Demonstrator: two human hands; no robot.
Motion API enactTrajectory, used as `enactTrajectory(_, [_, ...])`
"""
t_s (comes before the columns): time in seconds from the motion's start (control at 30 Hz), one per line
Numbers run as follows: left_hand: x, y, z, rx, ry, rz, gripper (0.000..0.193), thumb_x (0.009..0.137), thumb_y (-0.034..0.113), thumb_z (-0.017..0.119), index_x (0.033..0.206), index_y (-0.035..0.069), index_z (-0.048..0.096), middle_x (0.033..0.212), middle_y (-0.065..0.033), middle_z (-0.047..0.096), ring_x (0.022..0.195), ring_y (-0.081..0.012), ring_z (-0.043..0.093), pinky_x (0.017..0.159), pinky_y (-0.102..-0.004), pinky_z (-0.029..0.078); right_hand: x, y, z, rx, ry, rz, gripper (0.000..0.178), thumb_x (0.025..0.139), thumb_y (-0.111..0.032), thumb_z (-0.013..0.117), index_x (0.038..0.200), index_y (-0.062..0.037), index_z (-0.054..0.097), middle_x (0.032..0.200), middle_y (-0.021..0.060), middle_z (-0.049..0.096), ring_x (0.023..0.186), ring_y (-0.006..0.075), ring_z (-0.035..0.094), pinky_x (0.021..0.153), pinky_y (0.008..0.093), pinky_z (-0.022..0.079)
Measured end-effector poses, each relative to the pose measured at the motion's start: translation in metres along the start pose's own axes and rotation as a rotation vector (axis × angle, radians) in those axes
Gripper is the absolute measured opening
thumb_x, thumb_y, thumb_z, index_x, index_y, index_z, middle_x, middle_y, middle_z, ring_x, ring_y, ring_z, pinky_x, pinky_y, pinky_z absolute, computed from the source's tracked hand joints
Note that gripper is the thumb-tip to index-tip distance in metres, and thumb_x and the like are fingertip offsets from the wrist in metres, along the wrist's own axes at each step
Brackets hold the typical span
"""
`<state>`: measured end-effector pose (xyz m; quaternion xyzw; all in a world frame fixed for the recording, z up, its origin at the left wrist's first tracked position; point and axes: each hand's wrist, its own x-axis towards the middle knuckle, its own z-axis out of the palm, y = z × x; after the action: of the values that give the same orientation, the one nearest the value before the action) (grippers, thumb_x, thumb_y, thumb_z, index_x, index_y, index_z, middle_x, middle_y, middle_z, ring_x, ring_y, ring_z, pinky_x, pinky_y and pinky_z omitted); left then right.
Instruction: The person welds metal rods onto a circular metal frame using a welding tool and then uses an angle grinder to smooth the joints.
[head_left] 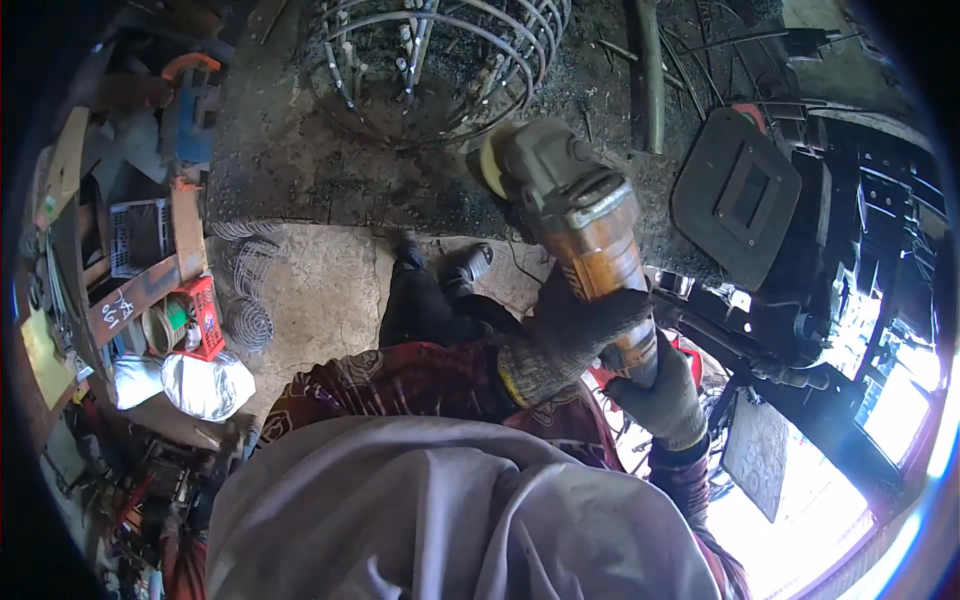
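An orange-brown angle grinder (pixel 600 250) with a grey metal head is held in front of my body, its pale disc (pixel 491 166) up and to the left. My left hand (pixel 570 335), in a dark, worn glove, reaches across from the left and is closed around the grinder's body. Lower down, my right hand (pixel 660 402), in a grey knit glove, grips the rear end of the handle. Beyond the disc, on the dark worktable (pixel 290 170), stands a round cage of bent metal rods (pixel 430 60), apart from the grinder.
A dark welding shield (pixel 738 198) with a rectangular window lies at the table's right. A metal bar (pixel 648 80) and loose rods lie near it. Wire coils (pixel 248 325) rest on the floor at left, beside a shelf with a red crate (pixel 204 318). A cord (pixel 520 262) hangs by the table edge.
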<state>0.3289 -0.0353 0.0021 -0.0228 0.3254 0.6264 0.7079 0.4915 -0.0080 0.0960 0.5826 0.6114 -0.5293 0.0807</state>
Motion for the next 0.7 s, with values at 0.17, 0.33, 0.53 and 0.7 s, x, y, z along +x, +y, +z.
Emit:
enactTrajectory(0.17, [-0.014,0.009,0.008,0.283,-0.192,-0.024,0.054,0.084,0.016,0.085,0.128,0.004,0.057,0.109,-0.0076,0.067,0.101,-0.0182,0.067,0.090,-0.0355,0.057,-0.025,0.029,0.018,0.127,0.075,-0.085,0.074,0.074,-0.007,0.078,0.143,0.0005,0.052,0.121,0.0149,0.072,0.110,0.0216,0.070,0.095,0.0369,0.054])
enactTrajectory(0.33, [-0.017,0.013,-0.005,0.313,-0.337,-0.115,0.087,0.077,0.024,0.093,0.145,0.004,0.042,0.125,-0.0113,0.063,0.113,-0.0214,0.065,0.098,-0.0378,0.054,-0.041,0.030,0.060,0.213,0.201,-0.108,0.067,0.077,-0.004,0.076,0.140,-0.0002,0.052,0.121,0.0125,0.071,0.109,0.0200,0.069,0.095,0.0371,0.054])
enactTrajectory(0.53, [-0.033,0.076,-0.018,0.455,-0.482,-0.182,0.090,0.073,0.025,0.094,0.144,0.004,0.044,0.127,-0.0134,0.065,0.117,-0.0224,0.064,0.100,-0.0392,0.053,-0.050,-0.006,0.126,0.318,0.390,-0.088,0.061,0.077,-0.002,0.078,0.133,-0.0014,0.056,0.116,0.0115,0.071,0.107,0.0203,0.069,0.091,0.0359,0.056])
enactTrajectory(0.7, [-0.051,0.143,-0.061,0.685,-0.675,-0.280,0.102,0.073,0.038,0.092,0.153,0.006,0.036,0.136,-0.0151,0.061,0.128,-0.0289,0.059,0.108,-0.0409,0.047,-0.057,-0.064,0.228,0.492,0.558,0.011,0.055,0.078,-0.002,0.077,0.129,-0.0021,0.058,0.110,0.0111,0.073,0.100,0.0215,0.072,0.087,0.0357,0.058])
